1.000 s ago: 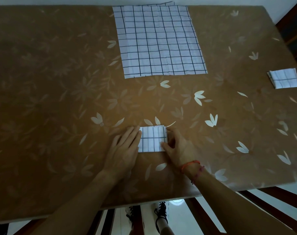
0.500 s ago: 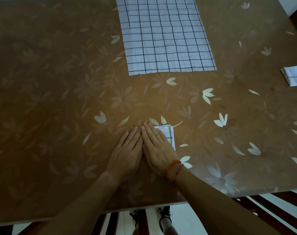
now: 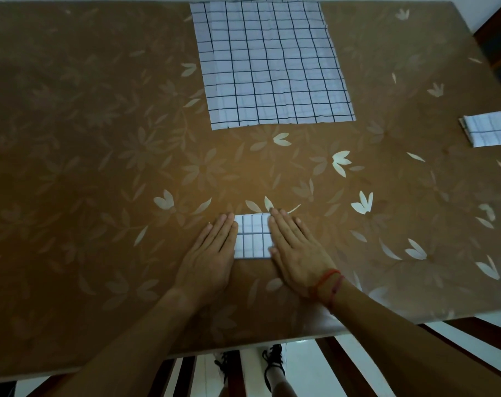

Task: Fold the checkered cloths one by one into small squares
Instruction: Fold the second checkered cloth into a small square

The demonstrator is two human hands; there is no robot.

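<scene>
Parted since half a second ago: left hand (image 3: 212, 253) and right hand (image 3: 295, 253), then pressed side by side with the right one covering most of the small folded white cloth with dark grid lines (image 3: 252, 236), now lying flat on either side of it with its middle bare. Left fingers (image 3: 223, 227) straight and close together, palm down, along the cloth's left edge, gripping nothing. Right fingers (image 3: 283, 224) likewise straight and flat, over the cloth's right edge, thumb at its near right corner, holding nothing. Thin red string bracelet (image 3: 326, 282) around the right wrist.

Folded cloth flat on the brown tabletop with a pale leaf pattern (image 3: 100, 138), near the middle of the near edge. At the far edge, centred: large unfolded white checkered cloths (image 3: 272, 64) lying spread flat, more than one layer showing along the left side. At the right edge, well apart from both hands: another small folded checkered cloth (image 3: 488, 130), partly cut off by the picture's border. Below the near edge: dark wooden slats and a pair of black and white shoes (image 3: 272, 356) on a light floor.
</scene>
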